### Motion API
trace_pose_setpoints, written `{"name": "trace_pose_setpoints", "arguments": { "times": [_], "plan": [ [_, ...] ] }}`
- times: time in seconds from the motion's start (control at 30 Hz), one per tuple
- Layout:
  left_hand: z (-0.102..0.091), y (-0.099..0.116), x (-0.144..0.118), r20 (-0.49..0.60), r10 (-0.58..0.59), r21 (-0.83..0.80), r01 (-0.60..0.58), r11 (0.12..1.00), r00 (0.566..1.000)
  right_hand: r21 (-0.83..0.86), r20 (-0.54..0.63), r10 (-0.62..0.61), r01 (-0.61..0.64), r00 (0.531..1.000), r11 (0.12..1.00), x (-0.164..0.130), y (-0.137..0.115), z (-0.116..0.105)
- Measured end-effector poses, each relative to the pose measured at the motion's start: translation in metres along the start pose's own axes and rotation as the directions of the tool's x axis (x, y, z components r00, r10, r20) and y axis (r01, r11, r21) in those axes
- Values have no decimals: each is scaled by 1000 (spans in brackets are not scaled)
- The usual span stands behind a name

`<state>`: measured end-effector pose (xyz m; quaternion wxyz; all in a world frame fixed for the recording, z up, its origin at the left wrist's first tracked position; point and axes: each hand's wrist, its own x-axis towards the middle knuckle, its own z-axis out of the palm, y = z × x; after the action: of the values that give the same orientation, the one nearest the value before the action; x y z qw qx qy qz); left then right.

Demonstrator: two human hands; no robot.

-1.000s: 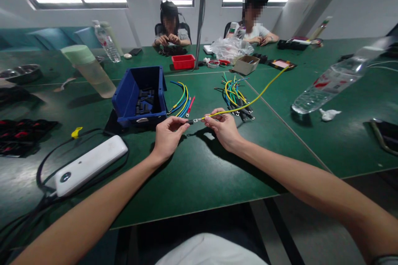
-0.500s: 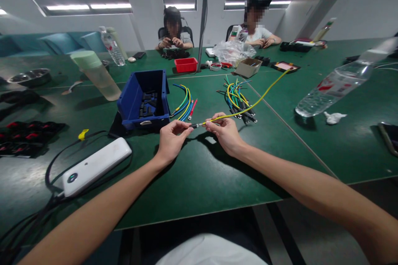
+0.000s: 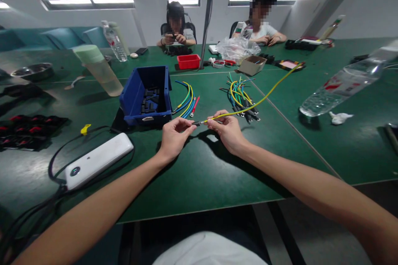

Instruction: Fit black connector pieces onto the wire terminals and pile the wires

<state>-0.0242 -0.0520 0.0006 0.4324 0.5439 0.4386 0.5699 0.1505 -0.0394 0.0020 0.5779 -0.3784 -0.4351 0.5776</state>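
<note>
Head view, frame centre: left hand (image 3: 174,136) pinches dark end piece at tip of yellow-green wire (image 3: 248,107); right hand (image 3: 226,130) grips same wire just beside it; wire arcs off to upper right. Step, by judgement: fitting end piece onto wire; next calls for steady push along wire axis.

Blue bin (image 3: 146,95), above left hand: small black parts inside. Red tray (image 3: 188,61), upper centre: contents not visible. Loose wire bundle (image 3: 241,99) lies right of bin.

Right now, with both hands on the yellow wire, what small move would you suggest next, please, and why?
Probably slide the small black piece further along the yellow wire. The left hand pinches it at the wire's near end, and the right hand grips the wire just behind, steadying it.
</note>
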Motion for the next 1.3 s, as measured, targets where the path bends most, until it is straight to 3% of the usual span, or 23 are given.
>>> {"name": "trace_pose_setpoints", "arguments": {
  "times": [0.37, 0.97, 1.3],
  "plan": [
    [0, 3, 2, 41, -177, -81, 180, 980, 983, 25, 11, -18, 18, 1000, 1000, 1, -1, 1],
    [0, 4, 0, 202, -233, -305, 287, 908, 951, -1, 32, -38, 38, 999, 999, -1, -3, 1],
    [-1, 4, 1, 218, -232, -269, 287, 920, 948, -63, 18, -14, 15, 1000, 998, -2, -5, 4]
  ]
}}
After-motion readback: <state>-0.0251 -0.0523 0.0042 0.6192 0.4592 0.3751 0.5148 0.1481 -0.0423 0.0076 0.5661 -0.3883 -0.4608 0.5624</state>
